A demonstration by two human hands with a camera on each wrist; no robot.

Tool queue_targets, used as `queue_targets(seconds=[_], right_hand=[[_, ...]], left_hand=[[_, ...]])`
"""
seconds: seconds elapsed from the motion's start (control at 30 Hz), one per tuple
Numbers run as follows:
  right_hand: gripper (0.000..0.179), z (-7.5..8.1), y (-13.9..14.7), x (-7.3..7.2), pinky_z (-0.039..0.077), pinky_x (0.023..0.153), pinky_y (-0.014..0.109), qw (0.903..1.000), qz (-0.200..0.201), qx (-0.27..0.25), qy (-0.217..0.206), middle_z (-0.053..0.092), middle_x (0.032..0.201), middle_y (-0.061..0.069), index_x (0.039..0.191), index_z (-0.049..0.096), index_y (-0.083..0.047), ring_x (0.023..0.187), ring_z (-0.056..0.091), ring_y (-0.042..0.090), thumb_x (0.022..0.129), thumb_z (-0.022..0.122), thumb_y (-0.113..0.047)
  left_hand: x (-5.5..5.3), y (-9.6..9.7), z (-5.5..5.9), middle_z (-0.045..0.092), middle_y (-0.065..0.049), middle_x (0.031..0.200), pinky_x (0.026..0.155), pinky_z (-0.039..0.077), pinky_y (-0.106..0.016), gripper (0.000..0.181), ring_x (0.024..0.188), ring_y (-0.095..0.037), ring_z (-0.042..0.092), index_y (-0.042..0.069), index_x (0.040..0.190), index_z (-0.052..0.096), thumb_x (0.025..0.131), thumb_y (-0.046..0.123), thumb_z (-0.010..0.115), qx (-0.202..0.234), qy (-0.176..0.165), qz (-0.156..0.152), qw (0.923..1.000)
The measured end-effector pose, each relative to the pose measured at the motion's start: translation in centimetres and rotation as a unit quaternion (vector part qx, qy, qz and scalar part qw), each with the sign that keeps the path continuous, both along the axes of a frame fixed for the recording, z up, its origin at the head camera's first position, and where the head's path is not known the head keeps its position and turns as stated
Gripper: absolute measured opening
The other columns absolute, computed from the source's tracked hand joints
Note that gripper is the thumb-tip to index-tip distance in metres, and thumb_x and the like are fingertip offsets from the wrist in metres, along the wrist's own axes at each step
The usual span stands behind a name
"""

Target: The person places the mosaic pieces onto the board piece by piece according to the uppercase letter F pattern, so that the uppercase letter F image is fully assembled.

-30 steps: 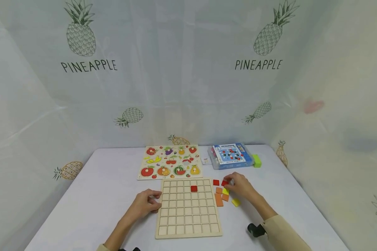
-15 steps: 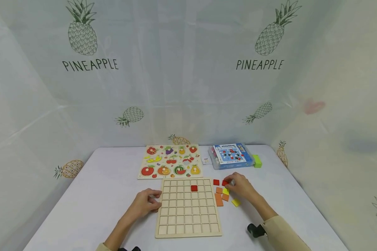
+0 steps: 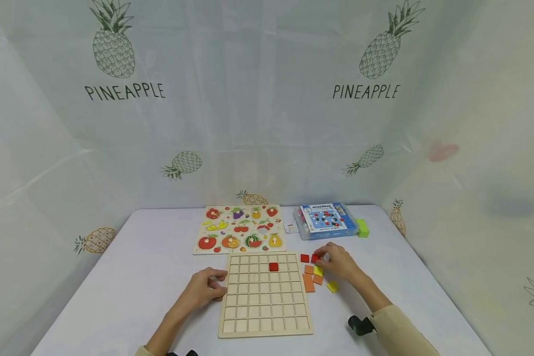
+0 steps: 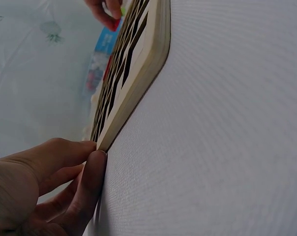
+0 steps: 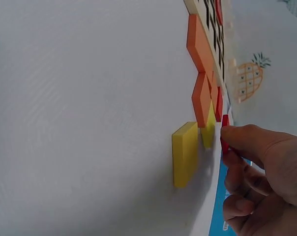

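Observation:
The wooden grid board (image 3: 267, 299) lies flat, one red square tile (image 3: 273, 267) set in its second row from the far side. Against the board's left edge rests my left hand (image 3: 202, 289); in the left wrist view its fingertips (image 4: 93, 162) touch the rim. Beyond the board's far right corner, my right hand (image 3: 339, 262) pinches another red tile (image 5: 225, 132) between thumb and finger. Around it lie a loose red tile (image 3: 304, 258), orange tiles (image 3: 308, 283) and two yellow tiles, the nearer yellow tile (image 5: 185, 155) lying apart from the group.
A fruit puzzle board (image 3: 240, 230) lies behind the grid. Behind my right hand are a blue-lidded plastic case (image 3: 327, 221) and a bright green block (image 3: 363, 228). A pineapple-print curtain (image 3: 253, 123) surrounds the table (image 3: 151, 257).
The head view has shifted slightly. Both hands keep nearly the same place; the red tile stays in my right fingers, a touch nearer the other loose red tile.

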State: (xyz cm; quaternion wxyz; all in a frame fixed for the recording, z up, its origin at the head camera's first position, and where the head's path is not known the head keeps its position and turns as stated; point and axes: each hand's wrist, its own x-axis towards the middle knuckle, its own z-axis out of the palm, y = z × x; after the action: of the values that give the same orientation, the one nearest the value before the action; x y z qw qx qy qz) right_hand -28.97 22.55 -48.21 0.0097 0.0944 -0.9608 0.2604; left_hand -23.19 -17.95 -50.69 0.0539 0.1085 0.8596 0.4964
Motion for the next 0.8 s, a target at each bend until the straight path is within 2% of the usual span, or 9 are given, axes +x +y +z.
queue_targets(seconds=[0.13, 0.47, 0.8], right_hand=[[0.023, 0.3, -0.4, 0.0, 0.055, 0.082, 0.032, 0.9999, 0.011, 0.002, 0.005, 0.066, 0.096, -0.002, 0.106, 0.075, -0.013, 0.089, 0.056, 0.015, 0.083, 0.078, -0.018], [0.021, 0.5, -2.4, -0.1, 0.046, 0.068, 0.021, 0.9985, 0.054, -0.008, 0.003, 0.064, 0.095, -0.002, 0.105, 0.076, -0.013, 0.084, 0.054, 0.016, 0.084, 0.077, -0.018], [0.023, 0.7, -6.0, 0.7, 0.048, 0.073, 0.026, 0.9949, 0.099, -0.016, 0.011, 0.064, 0.097, -0.001, 0.107, 0.075, -0.012, 0.086, 0.054, 0.015, 0.086, 0.076, -0.021]], left_hand=[[0.1, 0.0, 0.1, 0.063, -0.013, 0.105, 0.058, 0.057, -0.023, 0.047, 0.074, -0.013, 0.066, -0.003, 0.122, 0.065, 0.078, 0.006, 0.079, -0.001, -0.002, 0.004, 1.0000], [0.1, 0.1, 0.2, 0.063, -0.012, 0.105, 0.058, 0.057, -0.023, 0.047, 0.074, -0.014, 0.066, -0.003, 0.122, 0.065, 0.078, 0.007, 0.079, -0.004, -0.001, 0.008, 1.0000], [0.2, 0.3, 0.4, 0.064, -0.012, 0.106, 0.058, 0.057, -0.023, 0.047, 0.074, -0.014, 0.067, -0.003, 0.122, 0.064, 0.078, 0.007, 0.079, -0.005, -0.004, 0.016, 0.9998]])
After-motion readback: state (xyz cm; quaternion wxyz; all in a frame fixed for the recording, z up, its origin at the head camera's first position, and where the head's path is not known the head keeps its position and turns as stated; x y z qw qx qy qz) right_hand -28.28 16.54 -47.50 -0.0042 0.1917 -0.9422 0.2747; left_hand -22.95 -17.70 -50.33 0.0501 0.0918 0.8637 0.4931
